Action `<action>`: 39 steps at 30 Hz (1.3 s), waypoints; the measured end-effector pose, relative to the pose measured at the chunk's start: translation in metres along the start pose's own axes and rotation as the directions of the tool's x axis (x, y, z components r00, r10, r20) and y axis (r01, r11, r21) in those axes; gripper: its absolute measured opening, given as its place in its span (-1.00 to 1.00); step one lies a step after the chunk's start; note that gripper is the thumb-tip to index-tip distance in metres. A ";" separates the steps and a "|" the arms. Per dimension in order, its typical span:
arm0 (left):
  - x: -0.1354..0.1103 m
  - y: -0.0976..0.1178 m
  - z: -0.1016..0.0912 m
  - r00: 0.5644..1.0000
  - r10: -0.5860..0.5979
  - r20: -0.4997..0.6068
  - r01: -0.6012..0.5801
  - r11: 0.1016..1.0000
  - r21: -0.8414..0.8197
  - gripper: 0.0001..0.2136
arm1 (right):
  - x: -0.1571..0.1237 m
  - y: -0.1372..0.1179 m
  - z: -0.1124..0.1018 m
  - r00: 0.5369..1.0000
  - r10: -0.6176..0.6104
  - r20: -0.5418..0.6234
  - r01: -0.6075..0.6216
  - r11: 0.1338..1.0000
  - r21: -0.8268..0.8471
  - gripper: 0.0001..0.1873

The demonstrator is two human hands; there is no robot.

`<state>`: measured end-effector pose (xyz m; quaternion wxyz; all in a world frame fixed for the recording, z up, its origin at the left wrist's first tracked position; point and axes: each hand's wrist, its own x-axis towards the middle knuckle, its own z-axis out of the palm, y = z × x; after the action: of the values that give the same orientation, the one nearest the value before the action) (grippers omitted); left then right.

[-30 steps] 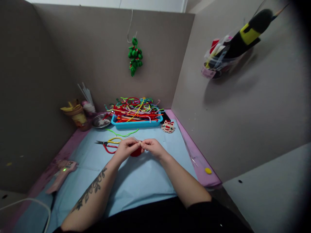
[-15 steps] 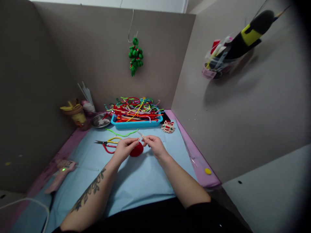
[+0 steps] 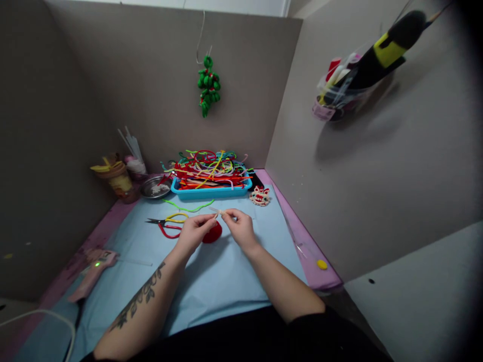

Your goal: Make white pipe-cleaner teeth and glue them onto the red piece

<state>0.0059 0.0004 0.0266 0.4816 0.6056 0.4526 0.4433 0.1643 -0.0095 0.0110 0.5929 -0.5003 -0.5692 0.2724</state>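
Observation:
Above the blue cloth, my left hand [image 3: 196, 231] pinches a thin pale strand, perhaps a pipe cleaner. Facing it, my right hand [image 3: 240, 229] has its thumb and finger closed on a slim light stick [image 3: 214, 209] with pale material around it. The fingertips of both hands almost meet there, and the detail is too small to make out. Just below them rests a round red piece [image 3: 212, 234], partly hidden by my left hand. To the left lie scissors [image 3: 166, 223] with one yellow and one red handle. A bright green pipe cleaner [image 3: 188, 207] lies behind the hands.
A blue tray [image 3: 213, 193] heaped with coloured pipe cleaners stands at the back. Left of it are a metal dish [image 3: 155, 188] and a cup [image 3: 118, 180]. A pink glue gun [image 3: 94, 274], its light green, lies left; a cream-and-red face ornament [image 3: 260, 196] lies right.
The light stick in my right hand has tilted from steep to nearly flat, pointing more to the left. My left hand keeps its pinch, and the view has shifted slightly.

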 end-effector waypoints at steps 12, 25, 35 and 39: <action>-0.003 0.005 0.003 1.000 -0.012 -0.014 0.011 0.998 -0.060 -0.67 | 0.000 0.001 -0.001 0.966 -0.239 -0.099 0.211 0.949 -0.233 -0.92; -0.006 0.011 0.005 1.000 -0.007 -0.013 0.007 1.000 -0.029 -0.68 | -0.003 -0.001 0.000 0.957 -0.272 -0.097 0.224 0.911 -0.346 -0.84; -0.003 0.006 0.005 0.988 0.099 -0.122 -0.093 0.994 0.050 -0.71 | -0.008 -0.001 0.006 0.941 -0.337 0.019 0.319 0.870 -0.376 -0.85; -0.002 0.011 -0.007 0.973 0.207 -0.097 -0.187 0.965 0.187 -0.78 | -0.008 -0.007 0.005 0.954 -0.257 0.154 0.286 0.935 -0.209 -0.88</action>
<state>0.0003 -0.0017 0.0385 0.3526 0.6612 0.4546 0.4816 0.1564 -0.0177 0.0133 0.5265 -0.4637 -0.6964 0.1509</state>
